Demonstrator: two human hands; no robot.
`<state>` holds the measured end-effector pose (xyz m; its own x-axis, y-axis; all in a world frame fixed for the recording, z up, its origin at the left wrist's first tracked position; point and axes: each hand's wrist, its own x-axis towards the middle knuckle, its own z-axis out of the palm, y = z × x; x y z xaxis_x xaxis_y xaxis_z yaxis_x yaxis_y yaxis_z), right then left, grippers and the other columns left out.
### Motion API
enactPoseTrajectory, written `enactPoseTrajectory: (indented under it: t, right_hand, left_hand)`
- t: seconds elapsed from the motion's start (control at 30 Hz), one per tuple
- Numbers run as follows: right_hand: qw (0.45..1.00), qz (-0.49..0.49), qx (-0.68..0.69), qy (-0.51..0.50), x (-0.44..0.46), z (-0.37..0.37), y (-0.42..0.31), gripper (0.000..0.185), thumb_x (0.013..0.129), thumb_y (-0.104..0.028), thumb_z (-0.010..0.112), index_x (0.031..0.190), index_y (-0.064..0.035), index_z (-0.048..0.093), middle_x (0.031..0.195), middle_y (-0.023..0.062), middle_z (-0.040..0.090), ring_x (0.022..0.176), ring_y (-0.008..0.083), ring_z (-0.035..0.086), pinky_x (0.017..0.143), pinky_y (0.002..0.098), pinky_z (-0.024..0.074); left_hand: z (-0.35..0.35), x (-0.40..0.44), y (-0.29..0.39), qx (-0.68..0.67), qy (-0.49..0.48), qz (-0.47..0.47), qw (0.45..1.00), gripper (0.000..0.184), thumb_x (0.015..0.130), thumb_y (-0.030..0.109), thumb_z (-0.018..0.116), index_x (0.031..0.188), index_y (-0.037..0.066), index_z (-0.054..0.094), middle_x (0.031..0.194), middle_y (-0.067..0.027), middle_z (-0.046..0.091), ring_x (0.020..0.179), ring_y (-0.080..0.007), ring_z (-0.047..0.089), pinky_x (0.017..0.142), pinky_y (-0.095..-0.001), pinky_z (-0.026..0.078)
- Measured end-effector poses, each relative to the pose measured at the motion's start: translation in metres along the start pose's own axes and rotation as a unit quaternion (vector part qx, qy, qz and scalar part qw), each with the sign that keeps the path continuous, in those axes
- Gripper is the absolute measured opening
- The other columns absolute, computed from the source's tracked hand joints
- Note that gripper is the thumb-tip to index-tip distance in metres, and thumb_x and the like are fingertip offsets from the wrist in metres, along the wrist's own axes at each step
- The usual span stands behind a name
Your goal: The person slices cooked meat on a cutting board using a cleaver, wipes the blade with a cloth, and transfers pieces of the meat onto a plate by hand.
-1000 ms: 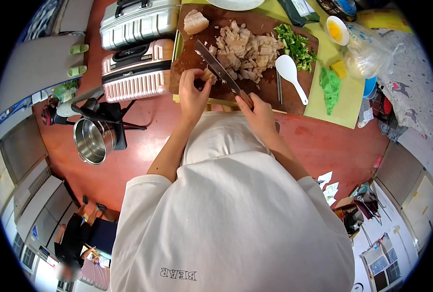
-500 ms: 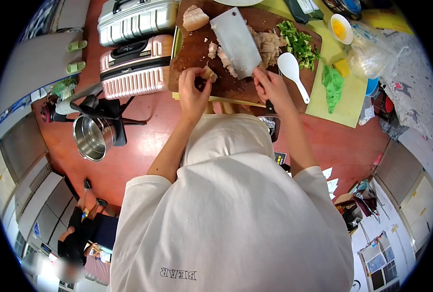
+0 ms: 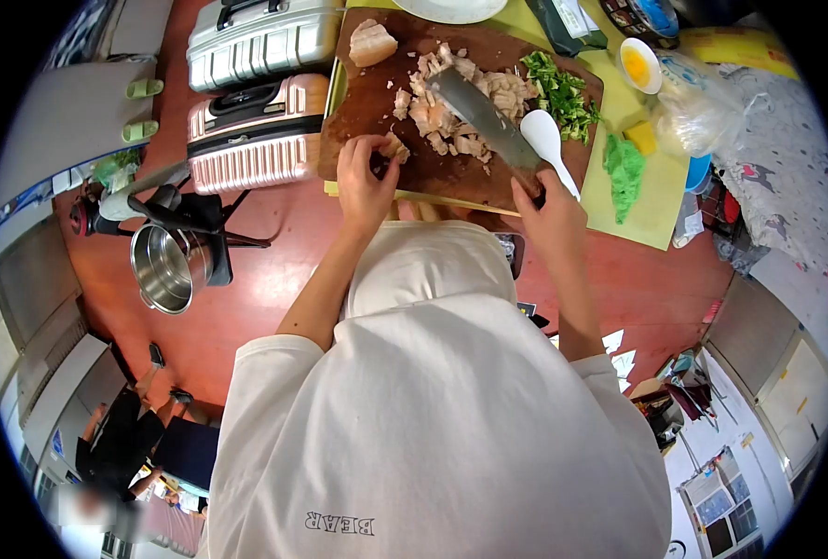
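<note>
My right hand (image 3: 552, 210) is wrapped round the handle of a cleaver (image 3: 488, 116), its blade tilted over a heap of chopped meat (image 3: 430, 114) on the wooden cutting board (image 3: 470, 189). At the board's near left edge, my left hand (image 3: 366, 182) has its fingers curled on a small piece of meat (image 3: 396, 149). A larger meat chunk (image 3: 371, 43) lies at the far left of the board. Chopped green vegetables (image 3: 563, 98) are piled at the right. Partly beside the blade rests a white rice paddle (image 3: 542, 138).
Right of the board are a bowl with yellow contents (image 3: 638, 65), a green bag (image 3: 624, 177) and a clear plastic bag (image 3: 698, 112). A white plate (image 3: 451, 7) stands behind. Suitcases (image 3: 257, 130) and a steel pot (image 3: 167, 268) are at left; another person (image 3: 121, 438) sits lower left.
My right hand has moved right and toward me, and the cleaver blade has turned from flat to steeply tilted, uncovering more chopped meat. My left hand stays nearly in place.
</note>
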<state>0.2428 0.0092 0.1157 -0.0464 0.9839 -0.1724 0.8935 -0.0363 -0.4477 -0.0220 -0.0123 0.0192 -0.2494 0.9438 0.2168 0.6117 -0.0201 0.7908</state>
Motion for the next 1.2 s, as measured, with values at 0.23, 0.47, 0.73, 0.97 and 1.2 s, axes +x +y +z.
enactPoseTrajectory:
  t: [0.23, 0.47, 0.73, 0.97, 1.2]
  right_hand:
    - [0.999, 0.021, 0.038, 0.011, -0.024, -0.022, 0.013, 0.034, 0.09, -0.035, 0.073, 0.089, -0.0035, 0.061, 0.072, 0.0114, 0.066, 0.066, 0.0306, 0.066, 0.06, 0.0398, 0.0511]
    - [0.851, 0.206, 0.471, -0.108, -0.017, -0.033, 0.005, 0.035, 0.101, -0.034, 0.062, 0.084, -0.004, 0.059, 0.063, -0.0009, 0.05, 0.05, 0.0066, 0.045, 0.047, 0.0228, 0.0359]
    - [0.719, 0.251, 0.639, -0.108, -0.012, -0.027, -0.02, 0.037, 0.1, -0.039, 0.061, 0.089, -0.0041, 0.057, 0.064, 0.0004, 0.05, 0.047, 0.008, 0.042, 0.044, 0.0243, 0.0349]
    - [0.703, 0.259, 0.652, -0.116, -0.013, -0.023, -0.03, 0.037, 0.1, -0.039, 0.062, 0.089, -0.004, 0.057, 0.064, 0.0, 0.05, 0.048, 0.0084, 0.042, 0.045, 0.0246, 0.0348]
    - [0.72, 0.245, 0.644, -0.082, -0.008, -0.021, -0.032, 0.036, 0.101, -0.038, 0.06, 0.092, -0.0036, 0.057, 0.064, -0.001, 0.049, 0.049, 0.0066, 0.041, 0.045, 0.0234, 0.0326]
  left_hand:
    - [-0.002, 0.001, 0.001, -0.003, 0.003, 0.001, 1.0, 0.031, 0.075, 0.0, 0.075, 0.103, 0.004, 0.063, 0.101, -0.0118, 0.063, 0.096, -0.0324, 0.06, 0.085, -0.0422, 0.049]
    - [-0.003, 0.018, 0.033, 0.021, 0.008, 0.092, 0.995, 0.033, 0.077, 0.0, 0.074, 0.109, 0.007, 0.066, 0.108, -0.0125, 0.062, 0.1, -0.0333, 0.059, 0.087, -0.0427, 0.048]
    - [0.007, 0.024, 0.083, 0.05, -0.127, 0.262, 0.955, 0.067, 0.077, -0.004, 0.063, 0.139, 0.021, 0.061, 0.116, -0.0101, 0.059, 0.1, -0.03, 0.056, 0.087, -0.04, 0.046]
    - [0.021, 0.034, 0.077, 0.147, -0.099, 0.271, 0.946, 0.069, 0.079, 0.0, 0.06, 0.144, 0.022, 0.056, 0.12, -0.0118, 0.055, 0.105, -0.0305, 0.055, 0.09, -0.0408, 0.046]
    - [0.018, 0.031, 0.077, 0.133, -0.11, 0.196, 0.965, 0.07, 0.077, 0.001, 0.063, 0.143, 0.02, 0.056, 0.119, -0.0139, 0.055, 0.106, -0.0329, 0.055, 0.091, -0.0423, 0.046]
